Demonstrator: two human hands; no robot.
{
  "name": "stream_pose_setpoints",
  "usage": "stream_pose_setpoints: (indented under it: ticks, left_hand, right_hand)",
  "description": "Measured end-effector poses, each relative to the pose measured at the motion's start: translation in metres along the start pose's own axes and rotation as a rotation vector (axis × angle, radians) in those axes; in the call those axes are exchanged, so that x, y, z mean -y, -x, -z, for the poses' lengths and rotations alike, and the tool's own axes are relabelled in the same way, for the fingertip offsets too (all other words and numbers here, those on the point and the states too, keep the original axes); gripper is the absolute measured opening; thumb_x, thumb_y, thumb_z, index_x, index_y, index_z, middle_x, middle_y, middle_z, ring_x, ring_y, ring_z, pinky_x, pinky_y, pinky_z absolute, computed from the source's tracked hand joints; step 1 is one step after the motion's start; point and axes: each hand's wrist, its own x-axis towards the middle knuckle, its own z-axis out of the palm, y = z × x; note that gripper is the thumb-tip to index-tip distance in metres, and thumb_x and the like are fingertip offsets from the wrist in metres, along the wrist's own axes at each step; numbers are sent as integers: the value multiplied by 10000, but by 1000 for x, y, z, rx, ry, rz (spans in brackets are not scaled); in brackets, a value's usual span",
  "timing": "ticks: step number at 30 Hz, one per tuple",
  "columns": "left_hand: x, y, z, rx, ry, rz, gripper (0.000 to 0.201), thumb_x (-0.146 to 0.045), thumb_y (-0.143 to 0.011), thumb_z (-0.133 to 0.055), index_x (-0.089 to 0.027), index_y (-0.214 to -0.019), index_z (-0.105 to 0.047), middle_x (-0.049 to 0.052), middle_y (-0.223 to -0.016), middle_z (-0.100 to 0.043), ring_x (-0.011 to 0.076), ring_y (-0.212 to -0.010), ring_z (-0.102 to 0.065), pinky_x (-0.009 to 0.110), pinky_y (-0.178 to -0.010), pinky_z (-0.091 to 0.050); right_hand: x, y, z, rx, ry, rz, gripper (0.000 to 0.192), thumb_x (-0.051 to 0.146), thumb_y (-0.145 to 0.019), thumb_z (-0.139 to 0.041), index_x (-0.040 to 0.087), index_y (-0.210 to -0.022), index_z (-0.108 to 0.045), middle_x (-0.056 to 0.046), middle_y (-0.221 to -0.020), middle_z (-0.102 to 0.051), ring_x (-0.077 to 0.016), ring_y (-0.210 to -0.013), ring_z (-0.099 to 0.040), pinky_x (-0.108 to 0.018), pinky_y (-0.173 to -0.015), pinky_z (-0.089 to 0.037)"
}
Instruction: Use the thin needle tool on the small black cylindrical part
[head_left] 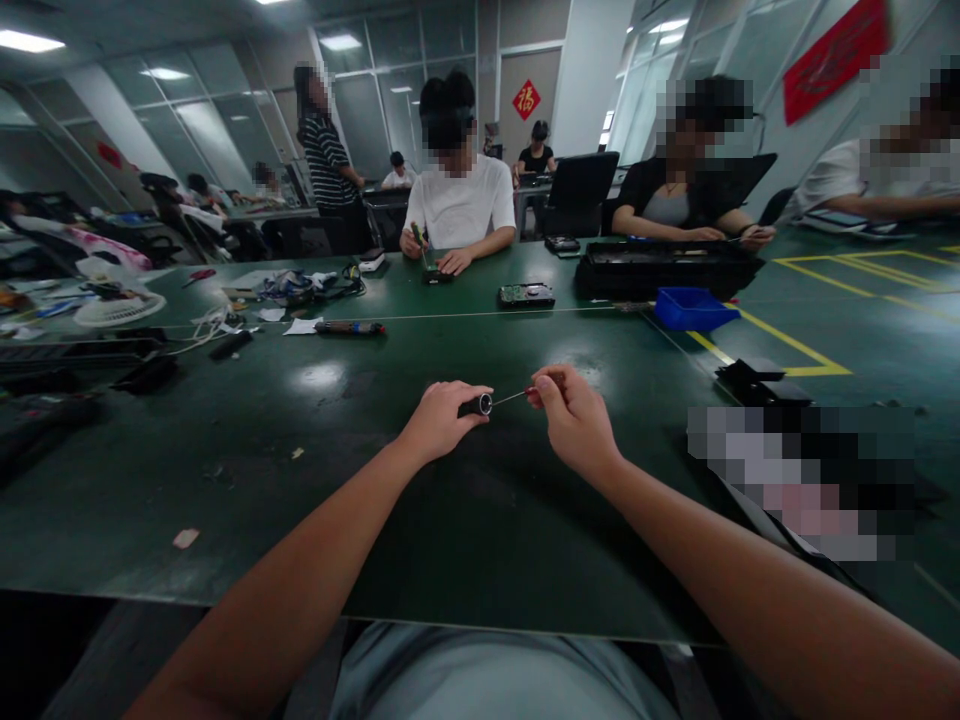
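My left hand point(442, 420) is closed around a short black cylinder point(475, 405), whose round, light-rimmed end faces right. What kind of thing the cylinder is, I cannot make out. Between finger and thumb, my right hand point(574, 420) grips a screwdriver point(531, 391) by its reddish handle. The thin metal shaft points left, and its tip is at or just in front of the cylinder's open end; whether it touches is too small to tell. Both hands are above the green table point(525, 560).
Across the table, a person in white point(463, 200) works on a small dark device. A hard drive point(526, 295), a blue bin point(694, 309) and a long black housing point(667, 268) lie ahead to the right. A dark pen-shaped tool point(350, 327) and cables are left.
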Motion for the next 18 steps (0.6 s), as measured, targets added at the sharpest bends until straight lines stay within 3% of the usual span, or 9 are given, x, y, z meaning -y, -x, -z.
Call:
stream_pose_setpoints:
  ticks: [3,9,18]
  left_hand:
    - [2,0,-1,12,-8,12,392,-285,-884,-693,-266,-1273,-645,51,-1172,-688,242,-1108,-603,450,-1014,-410]
    - [3,0,-3,20,-36,-1,401,-302,-882,-698,-263,-1277,-644,52,-1149,-691,242,-1081,-604,440,-994,-414]
    - [4,0,-3,34,-46,35,418,-318,-871,-711,-266,-1282,-654,60,-1129,-696,254,-1072,-608,438,-985,-409]
  right_hand:
    - [3,1,2,-51,-6,14,187,393,-985,-459,244,-965,-571,-41,-843,-698,-202,-774,-677,-360,-732,-511]
    - [3,1,0,28,55,53,173,367,-983,-459,244,-979,-580,-42,-838,-711,-214,-791,-695,-357,-735,-490]
    - [0,-2,2,-4,148,74,173,352,-977,-452,222,-944,-561,-41,-785,-700,-208,-746,-684,-335,-698,-474]
